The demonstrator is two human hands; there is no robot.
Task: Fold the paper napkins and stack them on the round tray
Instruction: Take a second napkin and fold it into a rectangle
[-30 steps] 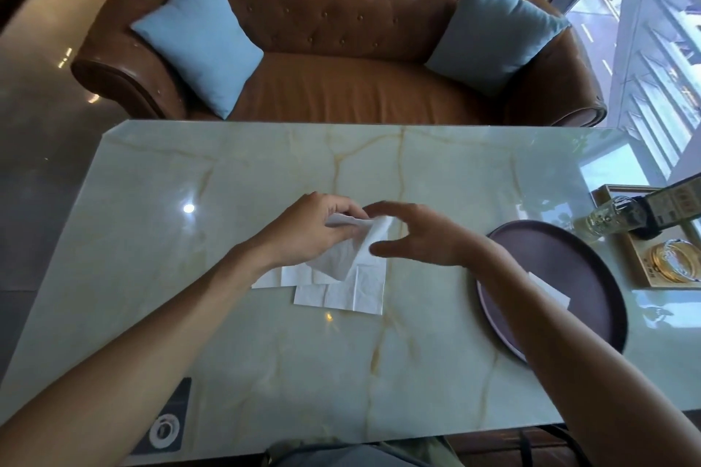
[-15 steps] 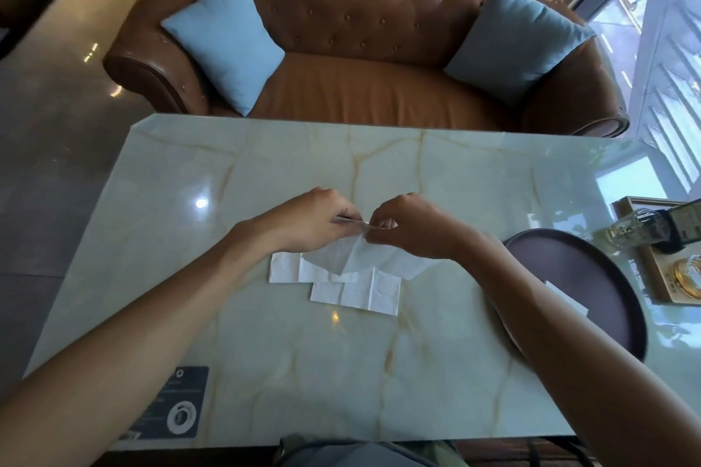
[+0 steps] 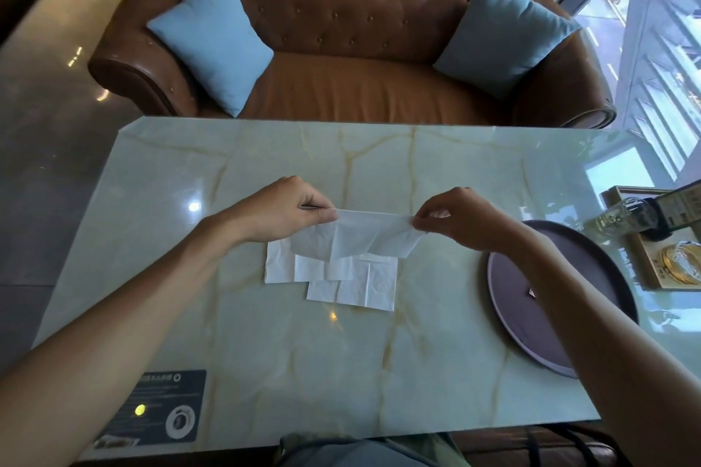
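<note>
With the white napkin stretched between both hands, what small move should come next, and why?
Probably bring the left hand toward the right hand to fold the white paper napkin in half: it hangs opened above the loose napkins, each end pinched.

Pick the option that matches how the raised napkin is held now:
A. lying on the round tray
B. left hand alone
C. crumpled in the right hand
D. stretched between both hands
D: the left hand and right hand each pinch one end of the raised napkin, pulling it taut above the napkins on the table.
</note>
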